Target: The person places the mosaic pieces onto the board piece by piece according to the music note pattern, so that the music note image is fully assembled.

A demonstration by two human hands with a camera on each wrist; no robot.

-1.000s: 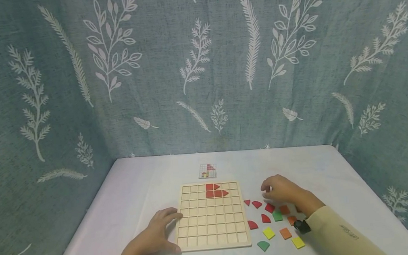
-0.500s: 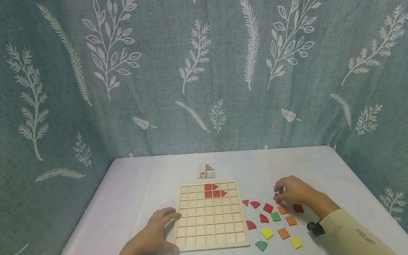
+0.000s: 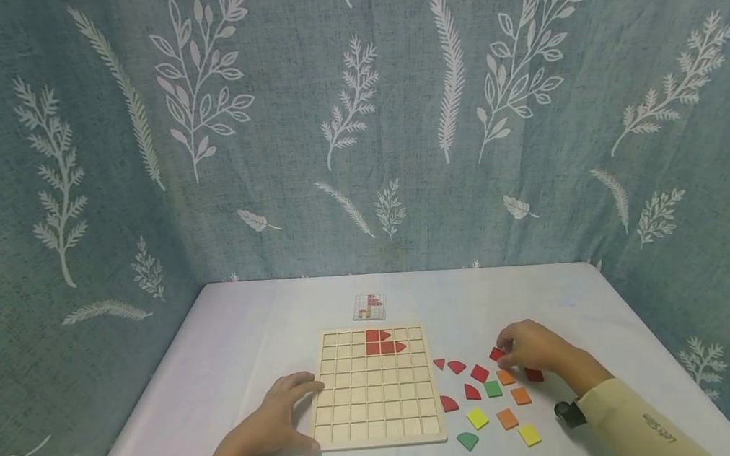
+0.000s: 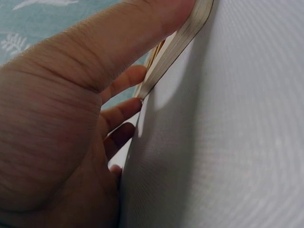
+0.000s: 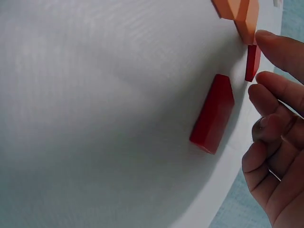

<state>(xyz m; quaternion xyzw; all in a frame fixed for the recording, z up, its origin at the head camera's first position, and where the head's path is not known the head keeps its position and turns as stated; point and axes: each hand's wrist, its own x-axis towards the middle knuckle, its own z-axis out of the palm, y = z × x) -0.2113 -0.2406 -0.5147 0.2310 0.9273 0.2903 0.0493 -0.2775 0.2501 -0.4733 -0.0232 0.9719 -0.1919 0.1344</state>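
Observation:
My left hand (image 3: 276,418) rests at the left side of a pale wooden grid board (image 3: 376,393), its thumb and fingertips at the board's edge. In the left wrist view the thumb lies along that edge (image 4: 187,40). Several red pieces, squares and triangles, form two short rows (image 3: 382,347) at the top of the grid. My right hand (image 3: 535,347) is low over the loose tiles. Its thumb and index finger are spread beside a red square tile (image 3: 496,354), which appears to lie on the cloth. Another red tile (image 5: 213,114) lies below the hand.
Loose tiles lie right of the board: red quarter-rounds (image 3: 449,403), yellow squares (image 3: 477,418), orange squares (image 3: 508,419), a green square (image 3: 493,388) and a green quarter-round (image 3: 467,440). A small pattern card (image 3: 369,307) lies behind the board. Patterned fabric (image 3: 361,185) surrounds the white table.
My right hand has moved right and slightly down to the red square, then a little farther right, uncovering more of that tile. My left hand has stayed at the board.

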